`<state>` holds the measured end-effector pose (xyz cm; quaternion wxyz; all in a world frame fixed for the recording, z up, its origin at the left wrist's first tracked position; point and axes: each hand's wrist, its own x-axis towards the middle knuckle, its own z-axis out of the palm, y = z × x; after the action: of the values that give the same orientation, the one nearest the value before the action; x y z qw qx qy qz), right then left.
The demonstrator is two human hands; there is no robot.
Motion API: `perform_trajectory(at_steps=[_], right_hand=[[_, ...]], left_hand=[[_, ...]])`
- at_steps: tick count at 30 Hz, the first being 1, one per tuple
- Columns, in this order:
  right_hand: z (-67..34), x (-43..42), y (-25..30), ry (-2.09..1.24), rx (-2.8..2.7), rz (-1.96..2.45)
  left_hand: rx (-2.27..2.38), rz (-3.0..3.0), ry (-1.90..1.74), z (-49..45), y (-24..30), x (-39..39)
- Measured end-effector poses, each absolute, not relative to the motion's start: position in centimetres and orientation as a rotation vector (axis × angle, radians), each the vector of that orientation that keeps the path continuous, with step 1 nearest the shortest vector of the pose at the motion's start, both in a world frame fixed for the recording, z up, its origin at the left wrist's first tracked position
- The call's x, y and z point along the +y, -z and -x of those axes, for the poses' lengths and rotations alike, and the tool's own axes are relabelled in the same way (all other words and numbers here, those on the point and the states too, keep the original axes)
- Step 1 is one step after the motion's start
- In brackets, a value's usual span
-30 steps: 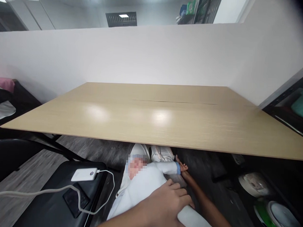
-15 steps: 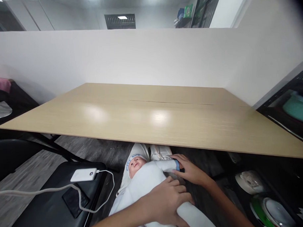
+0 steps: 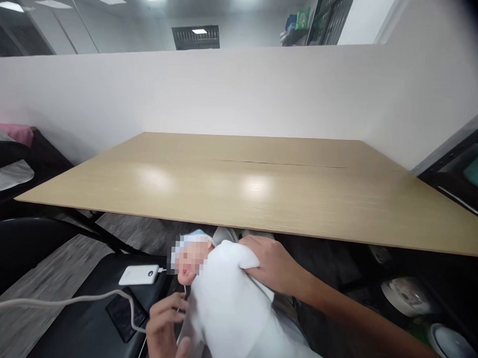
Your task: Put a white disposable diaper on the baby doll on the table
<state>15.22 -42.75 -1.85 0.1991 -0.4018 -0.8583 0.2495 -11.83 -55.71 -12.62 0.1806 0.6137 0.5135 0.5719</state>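
Note:
A baby doll [image 3: 227, 298] in white clothing and a pale blue and white cap lies tilted across the lap below the table's front edge. Its head is turned toward the left. My right hand [image 3: 269, 261] grips the doll's white clothing at the upper body, thumb and fingers closed on a fold of cloth. Down at the doll's other side, my left hand [image 3: 165, 325] has its fingers loosely bent and the thumb apart, with nothing seen in it. The doll's legs are not clearly visible.
A wooden table [image 3: 238, 194] spans the view before a white wall. On a black chair [image 3: 85, 320] at left lie a white power bank [image 3: 139, 274] with a cable [image 3: 74, 298] and a dark phone [image 3: 126, 316]. Round containers [image 3: 405, 296] sit at lower right.
The doll has been turned, its head now lower and further left. My left hand has left its body for its left side. My right hand has moved from its arm to grip the clothing.

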Motion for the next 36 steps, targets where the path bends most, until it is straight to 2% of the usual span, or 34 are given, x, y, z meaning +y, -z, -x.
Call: perform_trajectory(at_steps=[3,6,13,17,21,24,30,36], right_hand=[[-16.4,-44.6,0.2,-0.812,-2.092,1.15],[-18.4,-45.6,-0.6,-0.801,-1.853,1.218],[-24.3,-42.1,-1.3,-0.368,-1.797,1.599],[-27.0,-39.0,-0.6,-0.208,-1.884,1.815],[-28.2,-37.4,0.9,-0.162,-1.92,1.892],[-29.1,-37.5,2.1,-0.268,-1.94,1.856],[-32.3,-37.7,5.2,-0.377,-1.946,1.665],[-33.4,-32.9,6.9,-0.381,-1.905,1.711]], left_hand=[[1.511,-1.662,-1.536,13.3,13.5,-55.2],[1.404,-1.747,-1.197,13.0,11.5,-52.5],[1.231,-1.976,-0.762,10.0,1.3,-41.2],[1.197,-2.068,-0.673,8.5,-1.0,-35.2],[0.989,-2.038,-0.552,8.0,-1.0,-31.8],[0.921,-2.083,-0.522,8.6,-0.7,-30.9],[1.218,-2.213,-0.533,11.0,1.2,-30.4],[1.385,-2.34,-0.653,11.6,4.0,-26.2]])
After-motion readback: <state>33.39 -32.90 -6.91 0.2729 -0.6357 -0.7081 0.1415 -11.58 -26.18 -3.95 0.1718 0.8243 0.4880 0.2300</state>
